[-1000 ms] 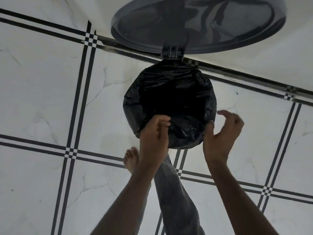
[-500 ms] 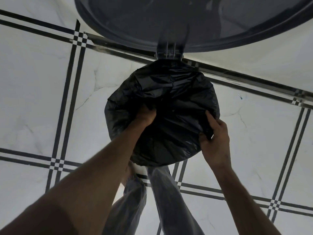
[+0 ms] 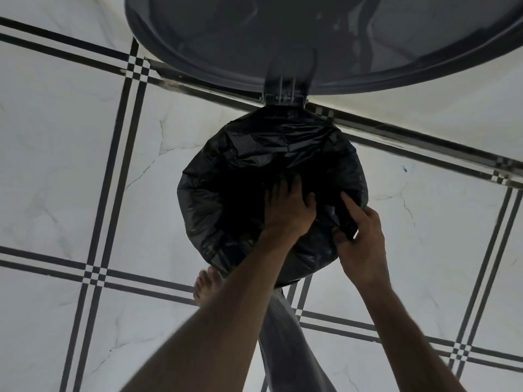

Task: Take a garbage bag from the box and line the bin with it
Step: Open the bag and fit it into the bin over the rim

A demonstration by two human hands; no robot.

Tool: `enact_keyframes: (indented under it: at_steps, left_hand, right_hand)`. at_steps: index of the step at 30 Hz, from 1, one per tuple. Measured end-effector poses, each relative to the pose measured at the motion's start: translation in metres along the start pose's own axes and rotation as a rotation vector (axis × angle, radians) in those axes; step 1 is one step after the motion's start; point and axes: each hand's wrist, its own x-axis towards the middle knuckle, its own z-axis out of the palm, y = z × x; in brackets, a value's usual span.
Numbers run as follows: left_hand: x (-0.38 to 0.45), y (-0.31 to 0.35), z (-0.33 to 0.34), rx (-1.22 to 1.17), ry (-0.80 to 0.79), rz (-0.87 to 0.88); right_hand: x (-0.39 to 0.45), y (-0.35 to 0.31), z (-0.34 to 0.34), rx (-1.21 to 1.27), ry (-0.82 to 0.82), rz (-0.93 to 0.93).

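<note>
A black garbage bag (image 3: 254, 154) covers the mouth of the round bin below me, its edge folded over the rim all round. The bin's grey lid (image 3: 325, 38) stands open above it on a hinge. My left hand (image 3: 288, 205) reaches into the bag's opening with fingers spread, pressing the plastic down inside. My right hand (image 3: 359, 236) pinches the bag's edge at the near right rim. The bin's body is hidden under the bag. No box is in view.
The floor (image 3: 70, 165) is white marble tile with black double stripes. A dark skirting strip (image 3: 424, 140) and pale wall run behind the bin. My bare foot (image 3: 206, 284) and grey trouser leg (image 3: 285, 335) stand just in front of the bin.
My left hand has moved from the bag's left side to the middle of the opening. My right hand keeps its hold on the right rim. The camera has come closer.
</note>
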Motion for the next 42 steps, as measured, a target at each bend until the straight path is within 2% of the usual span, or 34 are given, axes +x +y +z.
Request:
enact_keyframes:
  at_steps: [4,6,8,10,13,17,19,22,24,26,31,33,36,39,42]
  left_hand:
    - [0.030,-0.012,0.013,0.146,-0.474,-0.058]
    - [0.025,-0.009,0.010,0.191,-0.555,-0.001]
    - [0.017,-0.006,0.003,0.157,-0.543,0.025]
    - [0.008,-0.006,-0.005,0.155,-0.463,0.023]
    - [-0.013,-0.006,-0.023,0.235,-0.180,0.110]
    - [-0.031,0.000,-0.058,0.200,0.209,0.418]
    - [-0.018,0.000,-0.074,0.219,0.273,0.433]
    - [0.018,-0.006,-0.089,0.347,0.067,0.208]
    - [0.035,-0.011,-0.092,0.439,-0.049,0.169]
    - [0.041,-0.011,-0.088,0.508,-0.094,0.172]
    - [0.003,-0.005,-0.063,0.623,0.096,0.203]
    - [-0.016,-0.009,-0.048,0.628,0.108,0.199]
    - [-0.018,-0.022,-0.025,0.545,-0.063,0.167]
    - [-0.002,-0.022,-0.022,0.304,-0.281,0.139]
    - [0.010,-0.006,-0.034,0.087,-0.403,0.083]
  right_hand:
    - [0.005,0.002,0.000,0.027,-0.035,0.017]
    - [0.006,0.001,0.000,0.028,-0.045,0.027]
    - [0.005,-0.004,-0.001,0.030,-0.060,0.041]
    - [0.004,-0.009,-0.003,0.024,-0.077,0.059]
    - [0.005,-0.012,-0.004,0.013,-0.081,0.068]
    - [0.005,-0.014,-0.004,0.014,-0.085,0.100]
    - [0.006,-0.015,-0.005,0.018,-0.096,0.117]
    - [0.007,-0.014,-0.005,0.008,-0.100,0.112]
    - [0.007,-0.013,-0.006,0.011,-0.104,0.104]
    - [0.007,-0.013,-0.007,0.010,-0.106,0.102]
    - [0.005,-0.014,-0.007,0.016,-0.105,0.110]
    - [0.005,-0.015,-0.007,0.019,-0.108,0.111]
    - [0.006,-0.014,-0.006,0.018,-0.106,0.092]
    - [0.007,-0.006,-0.003,0.017,-0.098,0.066]
    - [0.007,0.004,0.002,0.027,-0.080,0.052]
